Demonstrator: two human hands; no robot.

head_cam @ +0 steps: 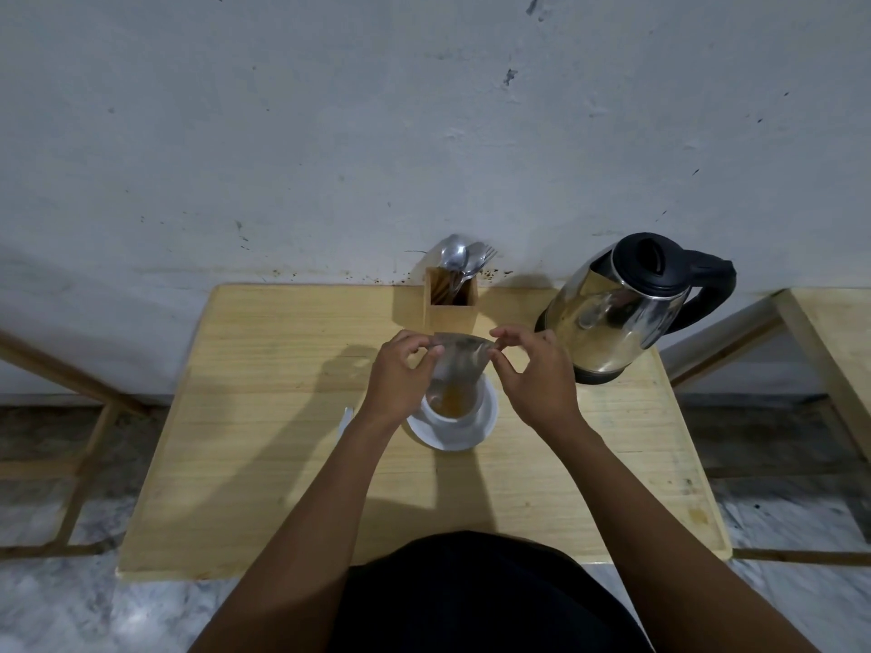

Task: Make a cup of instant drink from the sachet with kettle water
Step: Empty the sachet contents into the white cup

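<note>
A silvery sachet (459, 365) hangs upside down over a white cup (450, 414) that stands on a white saucer (480, 431) at the middle of the wooden table (264, 417). My left hand (400, 374) pinches the sachet's upper left corner and my right hand (532, 374) pinches its upper right corner. Brown powder shows at the cup's mouth under the sachet. The steel kettle (612, 313) with a black lid and handle stands to the right, near my right hand.
A wooden holder (450, 304) with spoons and a fork stands at the back edge by the wall. A small white object (348, 419) lies left of the saucer, partly hidden by my left wrist. Wooden frames stand at both sides.
</note>
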